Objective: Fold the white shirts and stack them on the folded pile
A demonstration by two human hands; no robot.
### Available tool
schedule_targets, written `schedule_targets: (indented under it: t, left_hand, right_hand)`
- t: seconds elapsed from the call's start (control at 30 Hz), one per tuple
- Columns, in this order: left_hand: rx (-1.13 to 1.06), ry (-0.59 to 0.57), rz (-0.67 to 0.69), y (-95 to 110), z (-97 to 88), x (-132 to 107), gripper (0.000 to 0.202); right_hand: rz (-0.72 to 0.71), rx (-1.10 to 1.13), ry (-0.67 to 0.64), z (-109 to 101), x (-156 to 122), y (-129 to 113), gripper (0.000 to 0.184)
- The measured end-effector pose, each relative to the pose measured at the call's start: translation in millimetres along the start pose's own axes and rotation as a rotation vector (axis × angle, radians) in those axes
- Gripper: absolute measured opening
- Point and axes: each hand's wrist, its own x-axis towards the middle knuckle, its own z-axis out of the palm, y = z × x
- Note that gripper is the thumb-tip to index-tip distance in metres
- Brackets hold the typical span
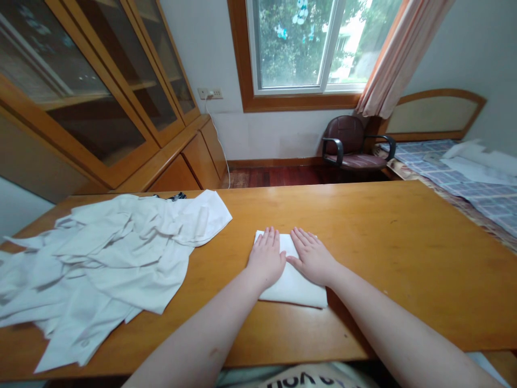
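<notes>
A white cloth folded into a flat, roughly rectangular bundle (293, 288) lies on the wooden table (396, 253) in front of me. My left hand (267, 256) rests palm down on its left part, fingers stretched out towards the far edge. On the right part lies my right hand (310, 255), also flat with the fingers extended. The two thumbs nearly meet over the middle of the cloth. Neither hand grips anything. Parts of the cloth are hidden under both palms.
A loose heap of white garments (133, 242) covers the table's left side. Beyond the table stand a glass-fronted wooden cabinet (161, 140), a maroon armchair (349, 141) and a bed (464, 172) with a plaid cover. A white cord (220, 140) hangs from a wall socket.
</notes>
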Motion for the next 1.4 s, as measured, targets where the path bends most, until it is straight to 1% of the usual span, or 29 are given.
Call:
schedule_targets:
  t: [0.2, 0.4, 0.47, 0.57, 0.67, 0.8, 0.87, 0.93, 1.03, 1.1, 1.27, 1.33, 1.4]
  left_hand:
    - [-0.023, 0.033, 0.044, -7, 2.3, -3, 0.058]
    - [-0.051, 0.025, 0.088, -13, -0.9, -7, 0.053]
    - [-0.058, 0.025, 0.105, -15, -1.4, -9, 0.054]
    - [-0.056, 0.032, 0.094, -16, -0.2, -10, 0.056]
    - [-0.047, 0.053, 0.090, -15, 1.2, -11, 0.056]
    - [-0.045, 0.073, 0.090, -13, 0.4, -11, 0.055]
    - [-0.048, 0.074, 0.089, -12, -0.7, -12, 0.054]
    - [-0.053, 0.072, 0.086, -12, -1.6, -12, 0.054]
    - [-0.065, 0.066, 0.078, -12, -2.5, -12, 0.055]
    - [-0.078, 0.047, 0.077, -13, -3.4, -12, 0.057]
    - [-0.116, -0.064, 0.118, -20, -11.0, -15, 0.067]
    - [-0.127, -0.131, 0.153, -26, -16.6, -15, 0.073]
    - [-0.143, -0.235, 0.236, -35, -22.7, -15, 0.085]
  right_hand:
    - [0.008, 0.021, -0.005, 1, 0, 3, 0.074]
    - [0.006, 0.020, -0.034, -1, 0, 3, 0.081]
    - [-0.002, 0.021, -0.036, 0, 0, 5, 0.083]
    - [-0.011, 0.033, -0.026, 1, 1, 8, 0.083]
    - [-0.044, 0.042, -0.034, 1, 0, 9, 0.094]
    - [-0.057, 0.019, -0.047, -3, -6, -3, 0.112]
    - [-0.065, 0.010, -0.083, -6, -8, -9, 0.121]
    - [-0.106, 0.024, -0.173, -10, -9, -11, 0.125]
    - [-0.188, 0.075, -0.325, -18, -9, -2, 0.127]
    - [-0.217, 0.109, -0.378, -23, -10, 7, 0.129]
    - [-0.241, 0.180, -0.428, -27, -14, 21, 0.133]
    - [-0.243, 0.184, -0.445, -26, -14, 23, 0.135]
    - [-0.240, 0.184, -0.451, -26, -14, 23, 0.136]
